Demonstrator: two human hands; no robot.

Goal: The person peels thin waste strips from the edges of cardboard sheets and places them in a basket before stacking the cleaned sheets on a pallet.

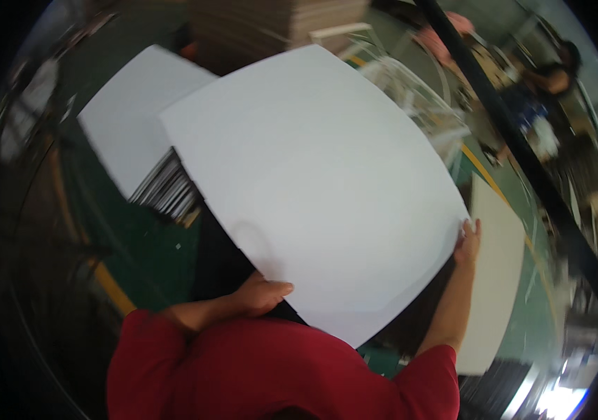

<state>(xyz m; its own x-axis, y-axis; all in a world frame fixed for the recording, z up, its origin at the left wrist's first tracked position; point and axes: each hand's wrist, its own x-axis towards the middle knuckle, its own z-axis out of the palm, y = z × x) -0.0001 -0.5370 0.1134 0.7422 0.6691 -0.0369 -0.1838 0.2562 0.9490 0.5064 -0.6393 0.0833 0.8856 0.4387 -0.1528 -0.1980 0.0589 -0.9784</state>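
Observation:
A large white board [313, 175] fills the middle of the view, held at two edges. My left hand [265, 294] grips its lower left edge, thumb lying on the top face. My right hand [468, 241] is closed on its right edge near the corner. Behind it to the left lies another white board [145, 112] on a stack of thin sheets [162, 189] with dark edges, partly covered by the held board. An off-white panel [495, 294] stands or lies just right of my right arm; which, I cannot tell.
Brown stacked cardboard [239, 31] stands at the back, beside white frames [425, 91]. A black bar [558, 210] slants down the right side, with a person [547, 77] beyond it. The green floor [124, 245] has yellow lines. Blurred materials crowd the right rim.

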